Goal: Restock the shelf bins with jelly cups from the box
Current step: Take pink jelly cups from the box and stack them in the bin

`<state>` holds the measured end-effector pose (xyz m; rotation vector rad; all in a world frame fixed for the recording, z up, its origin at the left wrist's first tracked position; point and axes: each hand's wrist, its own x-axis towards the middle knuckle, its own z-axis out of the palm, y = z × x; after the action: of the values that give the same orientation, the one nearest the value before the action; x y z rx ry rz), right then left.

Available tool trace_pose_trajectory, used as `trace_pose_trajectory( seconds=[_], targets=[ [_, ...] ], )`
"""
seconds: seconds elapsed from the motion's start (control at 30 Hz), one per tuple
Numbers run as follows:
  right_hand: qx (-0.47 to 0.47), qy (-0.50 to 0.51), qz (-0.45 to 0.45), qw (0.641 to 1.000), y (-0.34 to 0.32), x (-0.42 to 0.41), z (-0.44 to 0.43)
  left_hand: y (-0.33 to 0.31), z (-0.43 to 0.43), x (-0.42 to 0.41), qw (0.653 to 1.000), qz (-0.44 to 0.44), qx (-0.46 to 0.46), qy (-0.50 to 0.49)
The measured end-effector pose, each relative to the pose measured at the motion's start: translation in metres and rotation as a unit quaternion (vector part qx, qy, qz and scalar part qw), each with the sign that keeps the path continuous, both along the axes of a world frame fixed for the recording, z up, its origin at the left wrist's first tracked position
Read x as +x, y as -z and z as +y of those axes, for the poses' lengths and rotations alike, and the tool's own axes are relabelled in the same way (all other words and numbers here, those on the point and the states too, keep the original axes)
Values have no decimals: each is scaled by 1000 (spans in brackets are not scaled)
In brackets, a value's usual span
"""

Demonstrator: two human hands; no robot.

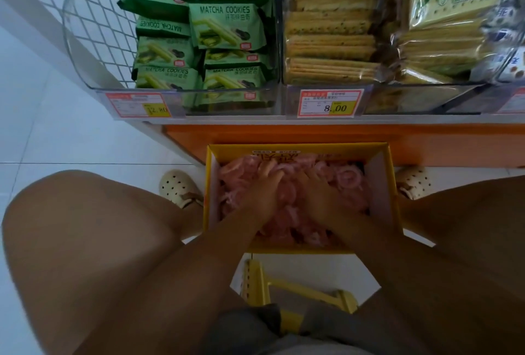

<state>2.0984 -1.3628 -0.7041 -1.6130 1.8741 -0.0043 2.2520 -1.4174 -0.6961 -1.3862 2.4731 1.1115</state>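
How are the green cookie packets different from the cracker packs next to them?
The matcha cookie packets are green and opaque, with pictures; the cracker packs are clear, showing pale yellow crackers. The cookie packets lie jumbled; the cracker packs stack neatly in rows. Both sit in clear shelf bins.

The white tiled floor (71,141) carries a yellow box (393,184) set against an orange base panel (426,141), a yellow stool (284,289) just behind the box, and pale shoes (177,187) either side. The shelf (284,119) above holds clear bins (227,104) of green cookie packs (224,25) and crackers (329,42).
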Motion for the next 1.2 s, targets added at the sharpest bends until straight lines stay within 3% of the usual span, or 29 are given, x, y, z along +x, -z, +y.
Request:
trace_pose_trajectory(
  seconds=[0.17, 0.3, 0.4, 0.47, 0.53, 0.67, 0.77, 0.83, 0.9, 0.97, 1.07, 1.2],
  targets=[
    [22, -23, 45, 998, 0, 3, 6, -4, 5, 6, 998, -47, -31, 28],
    [40, -18, 39, 998, 4, 1, 1, -7, 5, 9, 1000, -24, 0, -11],
    [8, -16, -28, 999, -2, 0, 5, -15, 2, 11, 999, -8, 20, -27],
    [-48, 63, -131, 988, -16, 1, 9, -18, -2, 13, 996, 39, 62, -46],
    [-65, 182, -227, 955, -37, 2, 7, -21, -6, 18, 995, 68, 60, -40],
    [68, 335, -424, 838, -63, -4, 0, -51, -14, 21, 987, 109, 63, -101],
    [163, 383, -588, 694, -71, -8, 7, -73, -9, 19, 949, 162, 202, -181],
    [190, 382, -619, 660, -80, -5, 13, -84, 0, 16, 903, 198, 319, -207],
    [190, 372, -624, 661, -86, 0, 18, -92, 7, 12, 876, 219, 374, -211],
    [163, 377, -598, 688, -93, 4, 24, -96, 14, 9, 869, 233, 383, -208],
    [102, 383, -560, 728, -103, 10, 32, -104, 23, 9, 889, 227, 343, -204],
    [67, 375, -555, 740, -116, 14, 36, -109, 26, 10, 918, 214, 258, -211]
  ],
)
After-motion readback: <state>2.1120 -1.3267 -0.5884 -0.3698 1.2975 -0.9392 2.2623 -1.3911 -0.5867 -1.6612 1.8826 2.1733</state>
